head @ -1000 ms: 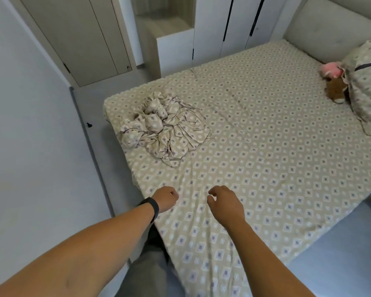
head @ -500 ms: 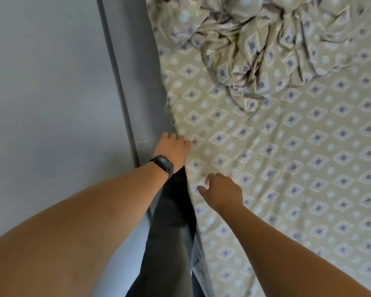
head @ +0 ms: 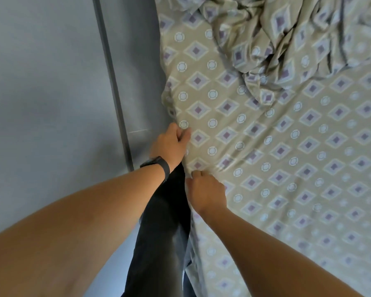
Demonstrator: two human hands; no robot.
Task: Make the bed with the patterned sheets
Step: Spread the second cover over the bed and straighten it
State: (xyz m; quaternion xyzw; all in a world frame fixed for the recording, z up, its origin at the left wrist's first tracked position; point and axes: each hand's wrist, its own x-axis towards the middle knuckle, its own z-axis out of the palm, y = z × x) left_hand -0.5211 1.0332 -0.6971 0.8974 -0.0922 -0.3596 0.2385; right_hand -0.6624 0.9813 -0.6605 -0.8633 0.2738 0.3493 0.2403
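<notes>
Because the patterned sheet [head: 287,157] needs pulling taut along the bed's edge at centre frame, I am pinching it with my right hand [head: 206,192], fingers curled on a fold, arm reaching in from lower right. Just beyond, my left hand [head: 169,144] is gripping the edge too, while a crumpled bundle [head: 287,39] is lying at upper right.

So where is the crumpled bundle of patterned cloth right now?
In the head view, the crumpled bundle lies top right on the fitted sheet, beyond both hands.
</notes>
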